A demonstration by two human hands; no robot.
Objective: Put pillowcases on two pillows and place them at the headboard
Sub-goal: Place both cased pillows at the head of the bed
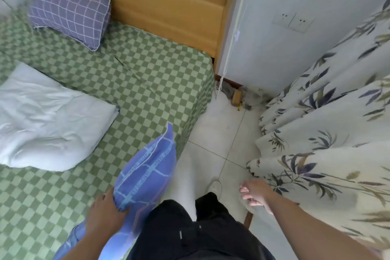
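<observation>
- Left hand [105, 210] curled round the lower edge of a blue-violet pillowcase with paler grid lines and printed lettering [145, 173], fabric bunched between thumb and fingers.
- That pillowcase held at the near edge of the bed, one corner pointing up toward the headboard, the lower part trailing down past the left forearm.
- Right hand [256, 195] out over the floor, fingers loose and a little spread, holding nothing.
- Black trousers [190, 232] between the two arms, a pale shoe [215, 187] just ahead on white floor tiles [228, 129].
- Bare white pillow, rumpled and without a cover [48, 120], lying on the left part of a green-and-pale checked bedsheet [137, 74], apart from the held pillowcase.
- Purple pillow in a case with thin white grid lines [69, 13], already covered, resting at the far left against the orange-brown wooden headboard [168, 4].
- Right half of the headboard area showing only sheet.
- Cream curtain printed with dark bamboo leaves [327, 133] hanging at the right, near the right hand.
- White wall [295, 53] beyond the bed, with a double wall socket [292, 21] and a thin white cord [234, 34] running down beside the headboard.
</observation>
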